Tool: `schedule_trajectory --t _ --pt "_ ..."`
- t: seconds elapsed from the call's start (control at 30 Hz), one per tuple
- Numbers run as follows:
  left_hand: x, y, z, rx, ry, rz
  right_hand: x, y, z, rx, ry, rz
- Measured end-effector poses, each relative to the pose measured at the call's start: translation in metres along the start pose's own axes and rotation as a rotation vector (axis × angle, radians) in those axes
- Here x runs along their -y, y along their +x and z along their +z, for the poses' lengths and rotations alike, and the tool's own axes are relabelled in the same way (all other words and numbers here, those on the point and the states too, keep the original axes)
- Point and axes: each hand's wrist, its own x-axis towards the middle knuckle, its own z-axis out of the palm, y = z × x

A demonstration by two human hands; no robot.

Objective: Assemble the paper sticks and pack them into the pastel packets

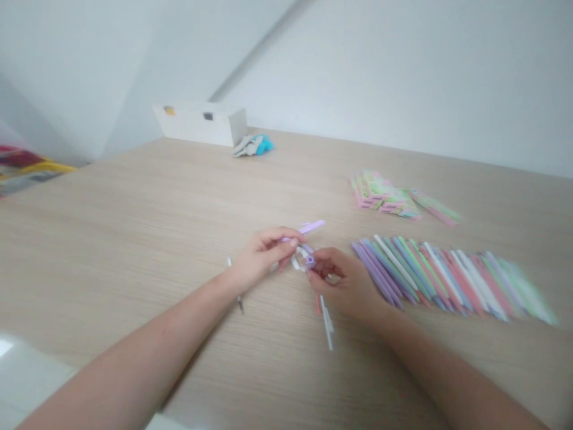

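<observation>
My left hand [268, 254] is closed in a pinch on a purple pen [312, 227], whose clip end sticks out past the fingertips. Close beside it, my right hand [342, 278] pinches a small purple pen part [310, 261] with a round, hollow-looking end. Whether the two purple pieces touch is hidden by the fingers. Below and behind the hands lie small clear or white pieces [298, 261]. Thin white sticks like pen refills [326, 325] lie under my right hand, next to a red piece [317, 303]. Another thin refill with a metal tip [240, 304] runs beneath my left wrist.
A long row of pastel pens [447, 275] lies to the right of my right hand. Behind it is a stack of pink-and-green packets [380, 194]. A white box [201, 125] and a grey-and-blue glove-like bundle [253, 145] are at the back, near the wall.
</observation>
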Motion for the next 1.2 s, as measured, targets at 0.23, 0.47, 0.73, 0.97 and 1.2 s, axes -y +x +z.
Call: schedule_trajectory --t 0.23,0.47,0.73,0.97,1.2 --pt "-0.006 -0.005 0.002 0.098 0.027 0.012 -0.001 -0.001 0.0 -0.036 0.01 -0.091" --pt "-0.007 -0.007 0.003 0.124 0.072 0.004 -0.008 0.002 0.001 -0.129 -0.071 -0.126" --pt "-0.001 -0.005 0.001 0.128 0.004 0.015 -0.008 0.005 -0.002 -0.183 -0.173 -0.191" --pt "0.003 0.0 0.0 0.029 0.027 0.01 -0.012 0.006 -0.001 -0.171 -0.197 -0.098" --pt "0.01 0.004 -0.002 -0.163 0.517 0.067 -0.01 0.01 -0.002 -0.119 -0.281 0.088"
